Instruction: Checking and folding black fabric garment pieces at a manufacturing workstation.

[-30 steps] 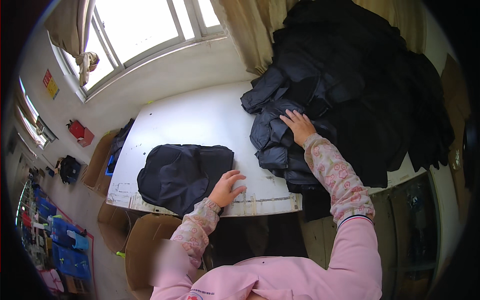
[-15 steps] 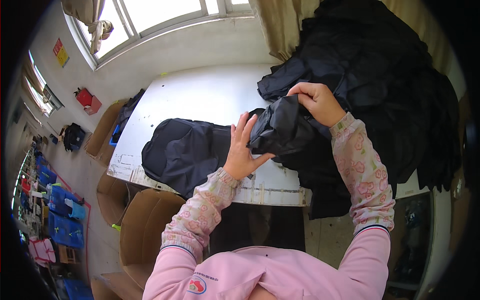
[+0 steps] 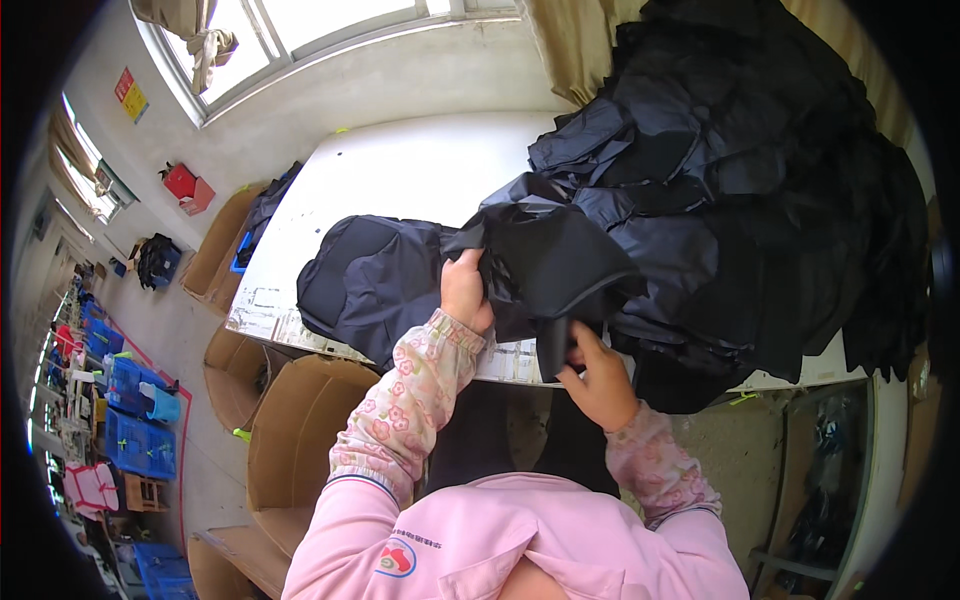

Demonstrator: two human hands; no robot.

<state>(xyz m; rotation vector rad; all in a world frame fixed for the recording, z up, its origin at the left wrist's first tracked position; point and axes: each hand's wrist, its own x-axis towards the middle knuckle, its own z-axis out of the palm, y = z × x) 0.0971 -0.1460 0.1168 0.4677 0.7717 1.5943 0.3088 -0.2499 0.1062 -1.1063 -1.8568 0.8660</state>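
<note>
A black fabric piece [image 3: 550, 255] is stretched between my hands over the front of the white table [image 3: 400, 165]. My left hand [image 3: 467, 293] is closed on its left side, the fingers partly under the cloth. At its near lower corner, my right hand [image 3: 598, 375] pinches the edge between thumb and fingers. Left of my left hand lies a folded black cloth piece [image 3: 368, 280], flat on the table. To the right, a large heap of black fabric pieces [image 3: 750, 190] covers that side of the table and hangs over its front edge.
Brown cardboard boxes [image 3: 300, 455] stand on the floor left of the table. Behind the table are a wall with a window [image 3: 330, 25] and a beige curtain [image 3: 570, 45]. Blue bins [image 3: 140, 445] and a red box [image 3: 182, 183] are farther left.
My right hand has come down from the heap to the near edge of the fabric piece. My left hand has closed on the cloth, which is now spread wider and lower.
</note>
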